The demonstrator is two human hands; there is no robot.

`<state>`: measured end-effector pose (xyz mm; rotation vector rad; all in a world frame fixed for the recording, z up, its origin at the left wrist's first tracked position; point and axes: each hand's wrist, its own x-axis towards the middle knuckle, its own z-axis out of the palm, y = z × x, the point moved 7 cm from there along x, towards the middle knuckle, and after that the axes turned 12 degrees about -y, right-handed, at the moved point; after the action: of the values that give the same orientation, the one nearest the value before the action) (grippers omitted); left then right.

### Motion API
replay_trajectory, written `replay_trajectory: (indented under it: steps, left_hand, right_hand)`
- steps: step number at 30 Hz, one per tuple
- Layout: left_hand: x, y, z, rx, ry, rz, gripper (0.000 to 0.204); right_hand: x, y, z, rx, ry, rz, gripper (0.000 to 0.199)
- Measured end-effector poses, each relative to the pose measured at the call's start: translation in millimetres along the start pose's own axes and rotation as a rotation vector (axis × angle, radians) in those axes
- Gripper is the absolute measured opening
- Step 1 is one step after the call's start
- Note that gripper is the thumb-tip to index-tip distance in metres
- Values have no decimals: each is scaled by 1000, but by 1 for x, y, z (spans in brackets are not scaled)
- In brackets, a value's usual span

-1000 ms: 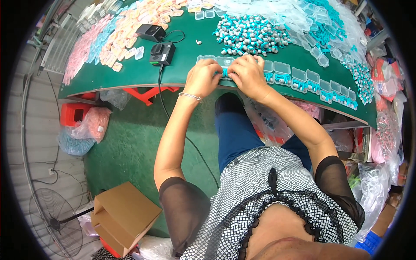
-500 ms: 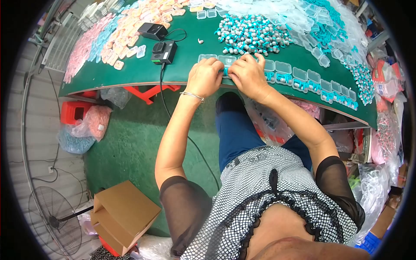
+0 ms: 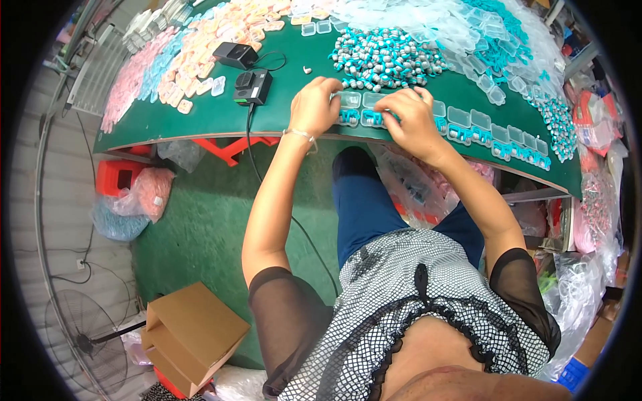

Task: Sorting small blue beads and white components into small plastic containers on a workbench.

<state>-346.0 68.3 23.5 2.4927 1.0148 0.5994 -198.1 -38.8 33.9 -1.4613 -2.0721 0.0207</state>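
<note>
My left hand (image 3: 314,105) and my right hand (image 3: 409,120) rest side by side at the near edge of a green table (image 3: 214,117). Both hands press on small clear plastic cases (image 3: 361,110) with teal pieces inside. My fingers cover part of the cases, so the exact grip is hidden. A row of the same clear cases (image 3: 498,137) runs to the right along the table edge. Behind my hands lies a heap of small grey and teal parts (image 3: 388,59).
Two black devices (image 3: 253,85) with a cable sit left of my hands. Pink, orange and pale blue small cases (image 3: 167,57) cover the table's left side, clear and teal ones (image 3: 481,30) the right. A cardboard box (image 3: 194,334), a fan (image 3: 83,334) and bags lie on the floor.
Both hands stay at the clear cases at the table edge; only the fingers have shifted slightly.
</note>
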Motion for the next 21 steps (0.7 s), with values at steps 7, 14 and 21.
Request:
replay_trajectory:
  steps: [7,14,21]
  left_hand:
    - [69,-19,40,274,-258,-241,19]
    - [54,-52,24,150,-136,-73,19]
    - [43,-30,2,-143,-136,-114,16]
  right_hand:
    - [-43,43,-57,-59,-1,147,11]
    - [-91,108,-116,31,139,260,9]
    - [-200,307,-206,-269,241,885,16]
